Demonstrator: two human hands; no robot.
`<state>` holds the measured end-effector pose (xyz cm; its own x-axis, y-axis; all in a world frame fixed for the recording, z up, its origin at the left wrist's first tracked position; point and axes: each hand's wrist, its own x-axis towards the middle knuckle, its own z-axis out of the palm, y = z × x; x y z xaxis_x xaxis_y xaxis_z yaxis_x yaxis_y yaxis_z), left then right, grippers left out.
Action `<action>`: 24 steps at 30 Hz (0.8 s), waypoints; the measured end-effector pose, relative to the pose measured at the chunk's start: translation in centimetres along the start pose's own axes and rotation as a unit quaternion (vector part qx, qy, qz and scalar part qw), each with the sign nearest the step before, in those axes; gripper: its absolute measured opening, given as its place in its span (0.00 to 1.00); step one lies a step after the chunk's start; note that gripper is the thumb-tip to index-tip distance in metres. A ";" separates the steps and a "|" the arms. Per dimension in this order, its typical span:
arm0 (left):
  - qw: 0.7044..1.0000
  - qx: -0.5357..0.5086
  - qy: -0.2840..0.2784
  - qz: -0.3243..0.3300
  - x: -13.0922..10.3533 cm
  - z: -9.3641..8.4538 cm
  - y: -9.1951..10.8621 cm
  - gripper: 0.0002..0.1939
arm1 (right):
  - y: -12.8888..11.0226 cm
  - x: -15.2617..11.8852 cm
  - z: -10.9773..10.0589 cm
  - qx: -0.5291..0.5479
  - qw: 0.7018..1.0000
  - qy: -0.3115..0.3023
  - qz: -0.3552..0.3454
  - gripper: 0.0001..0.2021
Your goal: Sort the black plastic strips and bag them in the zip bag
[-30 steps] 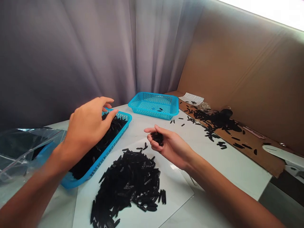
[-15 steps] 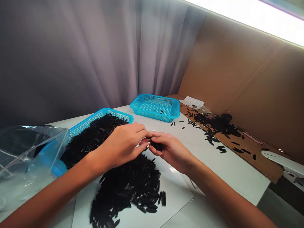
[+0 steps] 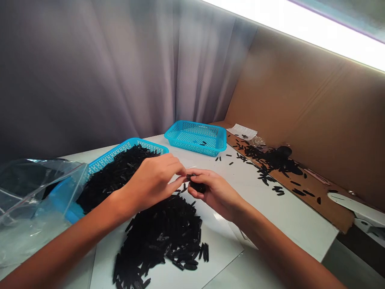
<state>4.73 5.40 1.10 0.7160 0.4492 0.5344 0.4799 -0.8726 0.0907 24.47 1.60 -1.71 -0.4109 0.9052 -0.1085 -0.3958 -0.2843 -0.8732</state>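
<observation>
One bunch of slim black pieces is enclosed in the curled right hand above the far end of the loose pile, met by the left hand, whose pinch cannot be told, pile and heaped blue basket alongside being left ungathered.

I have room to pass my right hand toward the tabletop's near right corner. The heaped blue basket stands between my left hand and the far edge; another basket bars the far corner; scattered black pieces crowd the right edge.
</observation>
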 end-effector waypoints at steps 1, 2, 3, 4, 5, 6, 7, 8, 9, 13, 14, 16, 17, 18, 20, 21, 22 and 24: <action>1.000 -0.011 0.009 -0.011 0.0 -0.2 -0.1 0.04 | 0.0 0.0 -0.1 0.005 1.000 0.009 -0.006 0.10; 0.999 -0.021 0.017 -0.020 0.1 -0.3 -0.2 0.03 | 0.0 0.1 -0.2 0.006 1.000 0.016 -0.010 0.11; 0.999 -0.031 0.025 -0.026 0.1 -0.5 -0.4 0.03 | 0.0 0.1 -0.4 0.004 1.000 0.021 -0.014 0.11; 0.998 -0.044 0.029 -0.032 0.1 -0.6 -0.5 0.02 | 0.0 0.2 -0.5 -0.001 1.000 0.023 -0.016 0.12; 0.997 -0.058 0.031 -0.038 0.2 -0.7 -0.5 0.01 | -0.1 0.2 -0.5 -0.010 0.999 0.025 -0.017 0.11; 0.996 -0.071 0.028 -0.048 0.2 -0.8 -0.5 0.02 | -0.1 0.2 -0.5 -0.023 0.999 0.027 -0.020 0.10; 0.995 -0.082 0.025 -0.060 0.3 -0.9 -0.5 0.02 | -0.1 0.3 -0.5 -0.041 0.998 0.033 -0.024 0.10; 0.993 -0.091 0.020 -0.075 0.3 -0.9 -0.4 0.02 | 0.0 0.3 -0.4 -0.062 0.997 0.040 -0.030 0.10; 0.991 -0.100 0.013 -0.092 0.4 -1.0 -0.3 0.03 | 0.0 0.2 -0.3 -0.083 0.995 0.050 -0.039 0.10; 0.975 -0.155 -0.029 -0.155 0.7 -1.4 0.4 0.03 | 0.1 0.0 0.2 -0.141 0.980 0.090 -0.103 0.15; 0.970 -0.171 -0.040 -0.168 0.8 -1.5 0.6 0.03 | 0.1 -0.1 0.2 -0.153 0.977 0.095 -0.117 0.15; 0.961 -0.197 -0.057 -0.186 0.9 -1.8 0.9 0.03 | 0.0 -0.2 0.2 -0.178 0.970 0.100 -0.133 0.13; 0.958 -0.207 -0.061 -0.191 1.0 -1.9 1.0 0.03 | -0.1 -0.2 0.1 -0.186 0.968 0.100 -0.136 0.13; 0.956 -0.212 -0.058 -0.192 1.0 -2.0 1.1 0.03 | -0.1 -0.2 0.1 -0.188 0.968 0.099 -0.136 0.13; 0.961 -0.205 -0.036 -0.181 1.0 -1.9 1.1 0.02 | -0.2 -0.1 0.0 -0.164 0.972 0.100 -0.134 0.13; 0.967 -0.192 -0.020 -0.168 1.0 -1.9 1.1 0.03 | -0.3 -0.1 0.0 -0.142 0.976 0.101 -0.131 0.14; 0.974 -0.171 -0.002 -0.150 0.9 -1.8 1.0 0.05 | -0.4 -0.1 0.0 -0.118 0.979 0.103 -0.128 0.14; 0.986 -0.125 0.036 -0.107 0.8 -1.5 1.0 0.08 | -0.5 0.0 -0.1 -0.073 0.985 0.104 -0.121 0.14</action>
<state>5.03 4.66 2.87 0.5696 0.6212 0.5383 0.4692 -0.7834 0.4076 24.76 1.72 -1.36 -0.1367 0.9902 0.0298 -0.3332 -0.0176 -0.9427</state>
